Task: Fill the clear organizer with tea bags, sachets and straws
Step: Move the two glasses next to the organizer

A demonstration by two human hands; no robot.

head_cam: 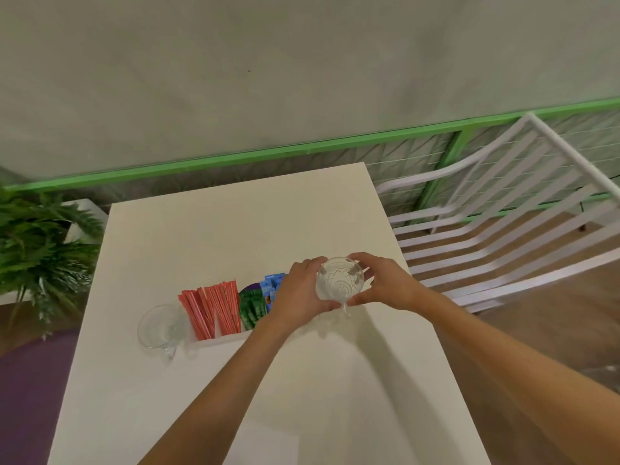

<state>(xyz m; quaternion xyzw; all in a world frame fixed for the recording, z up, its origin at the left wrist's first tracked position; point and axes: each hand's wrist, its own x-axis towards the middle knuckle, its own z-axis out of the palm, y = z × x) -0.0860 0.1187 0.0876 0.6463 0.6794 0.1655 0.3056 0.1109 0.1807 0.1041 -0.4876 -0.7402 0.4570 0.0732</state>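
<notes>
1. The left hand [303, 290] curls its fingers [312, 263] round the left side of a clear patterned cup [339, 280], with the thumb under the near edge.
2. The right hand [382, 283] grips the cup's right side. Its fingers [360, 258] wrap the far rim and the thumb presses the near edge.
3. The cup is held between both hands above the tabletop [235, 236], round face toward the camera. A small nub at its near edge points toward the person.
4. The organizer [218, 340] sits mid-tabletop, left of the hands. Its long axis runs left to right, rising slightly to the right. The left hand hides its right end.
5. Red-and-white straws [213, 308] stand in its left part, fanned and leaning. Green sachets [253, 310] stand next to them, then blue tea bags [273, 285] against the left hand.
6. A second cup [161, 327] stands just beside the organizer's left end.
7. A white slatted chair [503, 213] is to the right of the tabletop, and a plant [37, 243] to the left.
</notes>
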